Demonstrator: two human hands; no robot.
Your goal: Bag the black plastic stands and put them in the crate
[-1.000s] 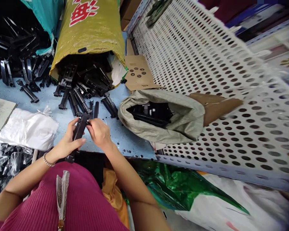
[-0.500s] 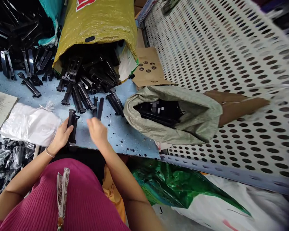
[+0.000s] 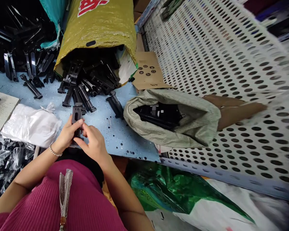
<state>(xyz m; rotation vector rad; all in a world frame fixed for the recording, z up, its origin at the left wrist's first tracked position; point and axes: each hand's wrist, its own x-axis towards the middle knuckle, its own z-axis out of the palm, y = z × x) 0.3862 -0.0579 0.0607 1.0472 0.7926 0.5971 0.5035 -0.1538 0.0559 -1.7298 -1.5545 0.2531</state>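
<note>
Near the front edge of the blue work surface (image 3: 125,141), my left hand (image 3: 68,133) is closed around a long black plastic part (image 3: 77,112) with slots in its face. My right hand (image 3: 93,142) grips the same part from the right, its thumb and fingers on the lower half. My fingers cover much of that lower half. Just beyond my hands, several similar black parts (image 3: 85,98) spill out of the mouth of a yellow woven sack (image 3: 103,32). A pair of black parts (image 3: 115,104) lies to the right.
A grey-green sack (image 3: 195,134) holding black parts lies on the right, against a perforated white panel (image 3: 231,48). Left of my hands is a white plastic-wrapped bundle (image 3: 31,123). More black parts (image 3: 31,86) lie at the back left, by a teal bag (image 3: 54,16).
My right hand has come left and closed on the black part in my left hand. The part has turned to show its slotted face. Loose pieces near my right hand no longer show.
</note>
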